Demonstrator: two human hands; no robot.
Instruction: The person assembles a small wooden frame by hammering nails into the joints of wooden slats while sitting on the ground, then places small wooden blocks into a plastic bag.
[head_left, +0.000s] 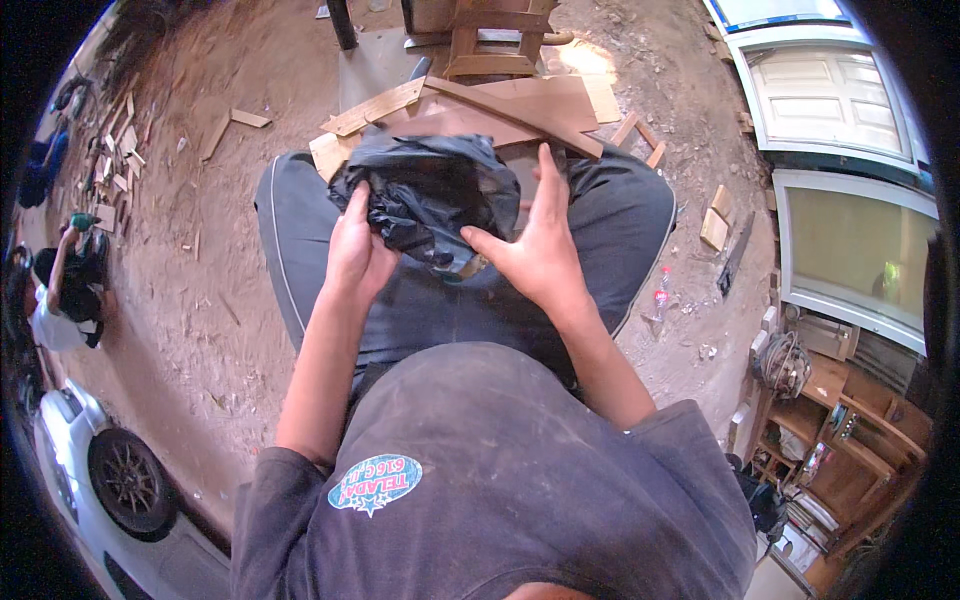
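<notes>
A crumpled black plastic bag [430,200] is held over my lap. My left hand [360,245] grips its left side, thumb on the plastic and the other fingers partly hidden. My right hand [535,240] is at the bag's right side, its fingers stretched and apart, the thumb touching the plastic. Just beyond the bag, wooden boards [540,100] lie in an overlapping pile above my legs.
Another person [55,310] sits at left, holding a green tool [83,222], near wood offcuts. A car wheel [130,485] is at lower left. Framed panels [850,250], a wooden cabinet [830,450], a saw [736,255] and a bottle [662,295] are at right.
</notes>
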